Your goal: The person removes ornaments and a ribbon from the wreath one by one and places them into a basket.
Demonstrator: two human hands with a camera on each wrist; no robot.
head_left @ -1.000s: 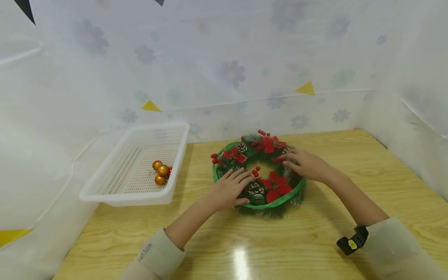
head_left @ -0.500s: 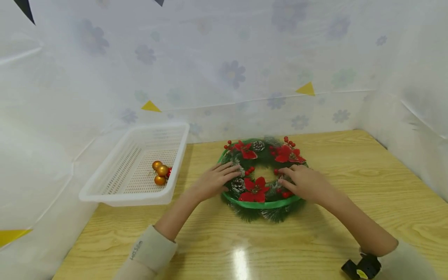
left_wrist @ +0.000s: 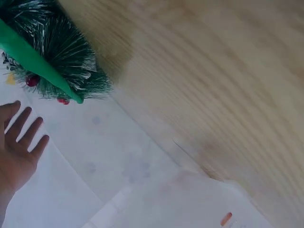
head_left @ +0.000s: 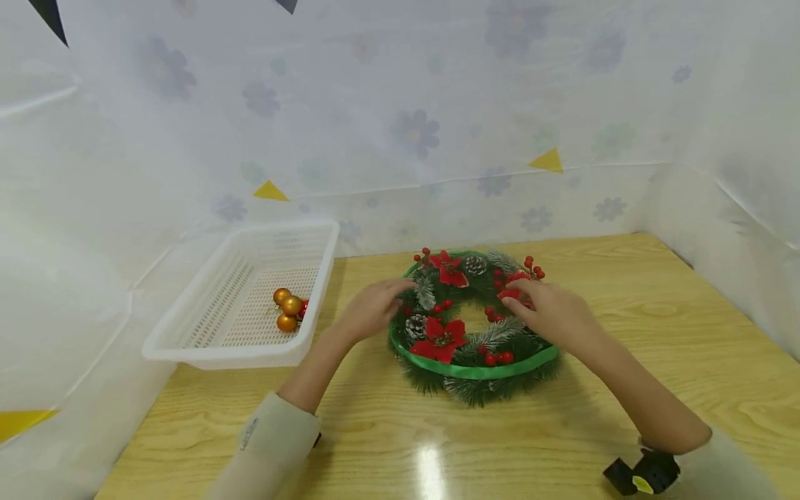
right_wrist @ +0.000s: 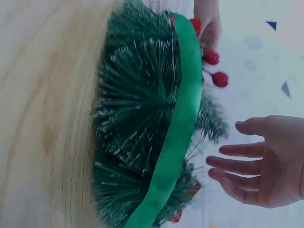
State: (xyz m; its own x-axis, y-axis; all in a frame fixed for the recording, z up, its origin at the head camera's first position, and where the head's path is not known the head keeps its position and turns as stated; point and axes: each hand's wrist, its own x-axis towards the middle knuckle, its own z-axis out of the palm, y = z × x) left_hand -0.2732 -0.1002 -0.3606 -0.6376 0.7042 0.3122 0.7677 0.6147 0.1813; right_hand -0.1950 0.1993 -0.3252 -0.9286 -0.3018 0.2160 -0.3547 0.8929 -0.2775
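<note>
A green wreath [head_left: 494,335] with red poinsettias [head_left: 440,340], berries and frosted pinecones [head_left: 417,326] lies on the wooden table. Green ribbon [right_wrist: 182,111] runs around its outer edge. My left hand [head_left: 370,310] hovers at the wreath's left side, fingers reaching toward the rim; the left wrist view shows those fingers spread and apart from the greenery. On the other side, my right hand [head_left: 558,314] is over the wreath's right part, near a poinsettia. In the right wrist view its fingers are loosely extended, with a gap between them and the ribbon.
Left of the wreath stands a white plastic basket [head_left: 320,305], holding several gold baubles [head_left: 291,305] and something red. Pale flower-patterned sheeting [head_left: 412,173] encloses the table [head_left: 400,430] at the back and sides.
The wreath has turned clockwise and shifted slightly right, its front poinsettia sliding left. My left hand has moved left and off the wreath; my right hand shifted toward the front, then slightly back.
</note>
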